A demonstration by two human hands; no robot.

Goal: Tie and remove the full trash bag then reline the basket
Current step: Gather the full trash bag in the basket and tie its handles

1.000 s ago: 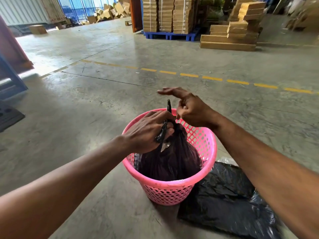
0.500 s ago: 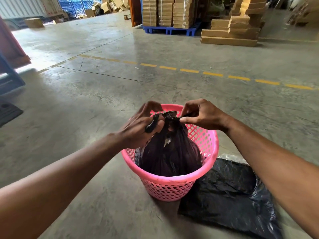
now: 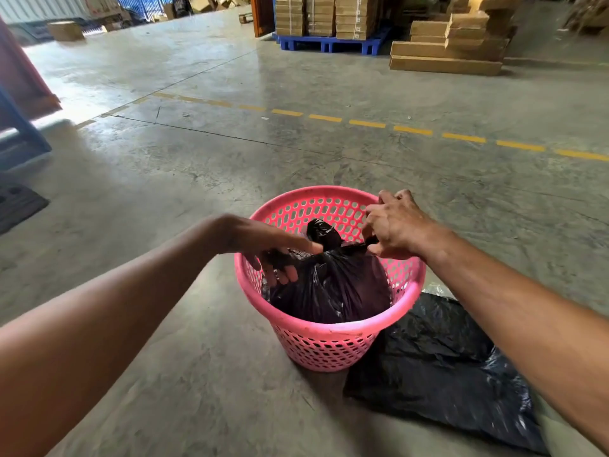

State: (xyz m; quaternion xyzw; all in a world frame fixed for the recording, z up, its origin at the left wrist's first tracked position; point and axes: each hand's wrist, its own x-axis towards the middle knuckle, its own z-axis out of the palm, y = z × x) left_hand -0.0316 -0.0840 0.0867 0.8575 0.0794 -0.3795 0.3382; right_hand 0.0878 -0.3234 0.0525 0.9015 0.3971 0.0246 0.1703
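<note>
A pink perforated basket [image 3: 333,331] stands on the concrete floor and holds a full black trash bag [image 3: 342,285]. The bag's top is gathered into a knot with a short tail sticking up at the middle. My left hand [image 3: 273,252] grips the bag's left end over the basket's left rim, index finger stretched toward the knot. My right hand [image 3: 392,225] pinches the bag's right end over the basket's right rim. A flat, empty black bag [image 3: 438,367] lies on the floor just right of the basket, partly under my right forearm.
Stacked cardboard boxes sit on a blue pallet [image 3: 329,44] far ahead, with flat cartons [image 3: 448,51] to their right. A dashed yellow line [image 3: 365,123] crosses the floor. A blue frame [image 3: 23,130] and a dark mat [image 3: 16,202] lie at the left.
My hands have pulled apart sideways, drawing the bag's two ends outward and the knot down. Earlier both hands worked close together at the bag's top. The view has tilted slightly down.
</note>
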